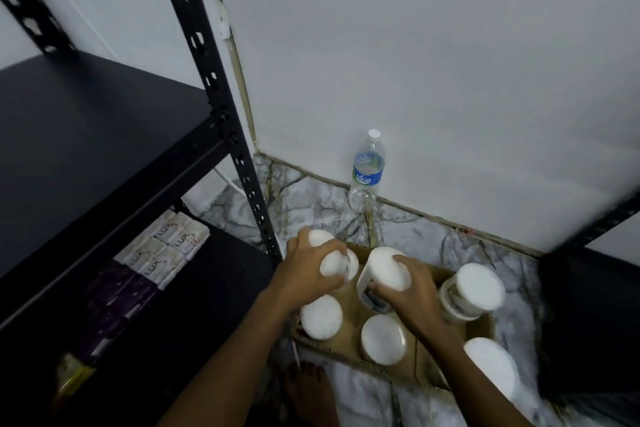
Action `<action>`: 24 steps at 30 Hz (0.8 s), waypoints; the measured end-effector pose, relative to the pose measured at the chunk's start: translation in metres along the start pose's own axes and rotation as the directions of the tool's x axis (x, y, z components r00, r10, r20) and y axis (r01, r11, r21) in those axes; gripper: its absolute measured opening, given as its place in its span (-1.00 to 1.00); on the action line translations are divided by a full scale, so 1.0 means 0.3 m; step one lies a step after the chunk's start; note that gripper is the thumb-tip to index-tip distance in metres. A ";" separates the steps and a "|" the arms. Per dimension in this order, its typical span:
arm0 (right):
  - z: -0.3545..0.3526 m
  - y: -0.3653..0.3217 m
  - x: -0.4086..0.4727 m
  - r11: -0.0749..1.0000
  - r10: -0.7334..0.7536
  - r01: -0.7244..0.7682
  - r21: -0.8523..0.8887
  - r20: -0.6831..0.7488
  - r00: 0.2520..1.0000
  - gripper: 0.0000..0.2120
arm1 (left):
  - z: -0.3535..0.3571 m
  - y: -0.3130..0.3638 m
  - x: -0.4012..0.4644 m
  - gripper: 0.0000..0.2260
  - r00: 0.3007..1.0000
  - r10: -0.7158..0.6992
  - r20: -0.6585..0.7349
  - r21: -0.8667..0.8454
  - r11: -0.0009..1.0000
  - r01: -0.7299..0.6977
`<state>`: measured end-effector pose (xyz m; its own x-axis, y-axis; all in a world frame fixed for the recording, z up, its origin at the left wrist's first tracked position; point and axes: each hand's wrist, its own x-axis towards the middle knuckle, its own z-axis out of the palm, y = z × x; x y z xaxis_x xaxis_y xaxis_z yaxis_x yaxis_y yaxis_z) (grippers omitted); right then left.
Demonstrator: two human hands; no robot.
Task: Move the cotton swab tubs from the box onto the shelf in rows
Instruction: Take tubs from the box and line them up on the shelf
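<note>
A shallow cardboard box [349, 352] lies on the marble floor and holds several white-lidded cotton swab tubs. My left hand [306, 270] is closed around a tub [333, 265] at the box's far left corner, with another tub [320, 237] just behind it. My right hand [410, 291] grips a tilted tub [384, 265] in the middle of the box. Further tubs stand at the near left [321, 316], near middle [383, 339] and right [474, 289]; one more tub [491, 362] shows by my right forearm. The black shelf board [86, 128] is at upper left, with nothing on it.
A black metal upright [221, 107] of the shelf rack stands between the shelf and the box. The lower shelf holds soap packs [166, 248]. A water bottle [367, 170] stands against the white wall. A bare foot [308, 392] is near the box. Another dark rack [595, 274] is at right.
</note>
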<state>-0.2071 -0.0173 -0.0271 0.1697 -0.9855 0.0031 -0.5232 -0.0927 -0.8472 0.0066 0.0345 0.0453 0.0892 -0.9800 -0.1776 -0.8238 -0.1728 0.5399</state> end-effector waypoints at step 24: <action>-0.029 -1.124 -0.279 0.670 -0.645 0.564 0.482 0.002 0.764 -0.43 | -0.902 0.224 -0.901 -0.60 0.678 -0.023 -0.735 0.198 0.948 0.247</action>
<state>-0.0523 0.0953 0.2630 0.4687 -0.6933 0.5474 0.1475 -0.5495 -0.8224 0.0787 0.2611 0.3523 0.4911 -0.7324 0.4716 -0.8701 -0.3870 0.3052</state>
